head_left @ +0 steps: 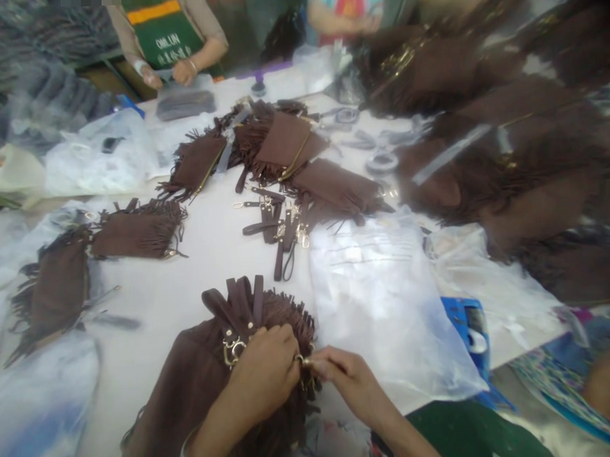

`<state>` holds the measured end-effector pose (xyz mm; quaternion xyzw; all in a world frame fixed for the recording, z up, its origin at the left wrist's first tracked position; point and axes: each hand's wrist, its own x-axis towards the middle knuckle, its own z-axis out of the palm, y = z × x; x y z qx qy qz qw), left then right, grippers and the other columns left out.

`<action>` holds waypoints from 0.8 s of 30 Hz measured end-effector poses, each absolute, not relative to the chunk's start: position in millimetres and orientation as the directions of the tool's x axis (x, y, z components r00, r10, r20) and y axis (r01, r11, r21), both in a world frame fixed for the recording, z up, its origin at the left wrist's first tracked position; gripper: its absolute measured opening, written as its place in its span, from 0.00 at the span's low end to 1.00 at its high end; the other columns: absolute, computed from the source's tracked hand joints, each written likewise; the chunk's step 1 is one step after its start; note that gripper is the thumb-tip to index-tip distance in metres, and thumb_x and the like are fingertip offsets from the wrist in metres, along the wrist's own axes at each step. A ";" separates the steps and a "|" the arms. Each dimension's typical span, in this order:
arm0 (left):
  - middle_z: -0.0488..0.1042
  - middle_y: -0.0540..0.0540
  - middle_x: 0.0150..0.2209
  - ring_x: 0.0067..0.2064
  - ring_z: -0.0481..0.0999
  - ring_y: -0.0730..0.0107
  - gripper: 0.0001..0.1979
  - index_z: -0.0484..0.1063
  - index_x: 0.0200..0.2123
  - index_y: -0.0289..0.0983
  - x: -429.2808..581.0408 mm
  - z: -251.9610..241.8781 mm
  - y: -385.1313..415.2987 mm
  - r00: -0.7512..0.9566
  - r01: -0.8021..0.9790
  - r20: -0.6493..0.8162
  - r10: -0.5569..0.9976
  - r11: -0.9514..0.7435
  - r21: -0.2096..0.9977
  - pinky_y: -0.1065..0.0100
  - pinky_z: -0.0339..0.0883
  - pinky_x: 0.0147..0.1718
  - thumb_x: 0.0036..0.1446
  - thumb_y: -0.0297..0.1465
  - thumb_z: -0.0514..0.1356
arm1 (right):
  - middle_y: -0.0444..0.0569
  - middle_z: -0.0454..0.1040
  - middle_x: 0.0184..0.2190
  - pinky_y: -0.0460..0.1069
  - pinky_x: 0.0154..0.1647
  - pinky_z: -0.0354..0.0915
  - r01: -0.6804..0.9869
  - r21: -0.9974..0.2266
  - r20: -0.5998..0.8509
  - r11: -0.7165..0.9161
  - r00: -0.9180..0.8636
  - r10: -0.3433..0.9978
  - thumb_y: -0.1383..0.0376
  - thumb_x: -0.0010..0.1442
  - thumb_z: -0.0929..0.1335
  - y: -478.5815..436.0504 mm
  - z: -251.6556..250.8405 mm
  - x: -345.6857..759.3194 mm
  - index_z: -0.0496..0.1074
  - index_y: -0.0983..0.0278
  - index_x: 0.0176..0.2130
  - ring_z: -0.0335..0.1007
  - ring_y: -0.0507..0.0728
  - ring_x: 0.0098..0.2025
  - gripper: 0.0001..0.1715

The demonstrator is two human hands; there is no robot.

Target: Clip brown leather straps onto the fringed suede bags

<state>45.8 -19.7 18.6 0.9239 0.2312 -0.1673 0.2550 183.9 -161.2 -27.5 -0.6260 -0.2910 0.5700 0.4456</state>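
In front of me lies a large brown fringed bag [185, 379], with several brown wrist straps [242, 301] and their gold clasps on top of it. My left hand [270, 363] rests over the bag, its fingers closed around a small gold metal clasp [300, 359]. From the right, my right hand [343, 374] pinches the other end of this gold hardware between thumb and forefinger. Both hands nearly meet there. The left fingertips are partly hidden, and the exact shape of the clasp is too small to make out.
Beyond the bag sits a heap of loose straps with clasps [279, 223]. Brown fringed pouches [338, 187] lie around it and at the left. Clear plastic bags [378, 306] cover the right. Dark bags pile up [523, 161] at far right. A co-worker's hands [183, 71] work across the table.
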 end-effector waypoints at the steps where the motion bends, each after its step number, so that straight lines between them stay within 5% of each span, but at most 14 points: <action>1: 0.70 0.47 0.37 0.39 0.69 0.61 0.06 0.70 0.35 0.38 45.8 17.6 -19.1 0.837 0.516 -0.428 0.341 -0.754 0.407 0.58 0.58 0.41 0.61 0.26 0.53 | 0.40 0.69 0.26 0.45 0.33 0.60 -0.142 -0.890 -0.454 -0.433 0.194 0.870 0.56 0.66 0.65 -162.2 -28.2 182.5 0.75 0.62 0.33 0.66 0.52 0.30 0.16; 7: 0.72 0.48 0.36 0.38 0.70 0.63 0.09 0.69 0.33 0.38 47.5 15.4 -12.8 0.832 0.527 -0.443 0.332 -0.723 0.447 0.59 0.56 0.41 0.63 0.26 0.52 | 0.42 0.71 0.28 0.46 0.34 0.60 0.042 -0.892 -0.423 -0.451 0.278 0.863 0.56 0.68 0.62 -166.7 -30.1 171.2 0.71 0.61 0.35 0.67 0.53 0.32 0.15; 13: 0.73 0.51 0.35 0.38 0.70 0.65 0.07 0.69 0.33 0.40 44.6 15.9 -9.9 0.826 0.554 -0.443 0.349 -0.647 0.524 0.62 0.54 0.40 0.62 0.25 0.54 | 0.46 0.72 0.35 0.48 0.39 0.60 0.329 -0.890 -0.224 -0.316 0.288 0.931 0.63 0.71 0.58 -166.5 -31.5 162.9 0.68 0.59 0.41 0.68 0.55 0.38 0.11; 19: 0.73 0.53 0.31 0.36 0.69 0.65 0.08 0.69 0.31 0.41 44.3 14.3 -9.1 0.818 0.568 -0.448 0.361 -0.631 0.528 0.62 0.52 0.38 0.62 0.26 0.55 | 0.41 0.71 0.31 0.46 0.34 0.59 0.205 -0.895 -0.349 -0.397 0.235 0.907 0.61 0.70 0.60 -163.6 -21.8 173.7 0.63 0.59 0.44 0.67 0.53 0.31 0.05; 24: 0.74 0.52 0.32 0.37 0.69 0.65 0.06 0.70 0.33 0.41 44.5 16.6 -8.3 0.816 0.574 -0.450 0.364 -0.609 0.548 0.62 0.52 0.39 0.62 0.27 0.57 | 0.41 0.71 0.29 0.46 0.33 0.60 0.128 -0.867 -0.423 -0.482 0.323 0.846 0.56 0.69 0.61 -164.8 -20.6 175.6 0.68 0.59 0.38 0.66 0.53 0.31 0.13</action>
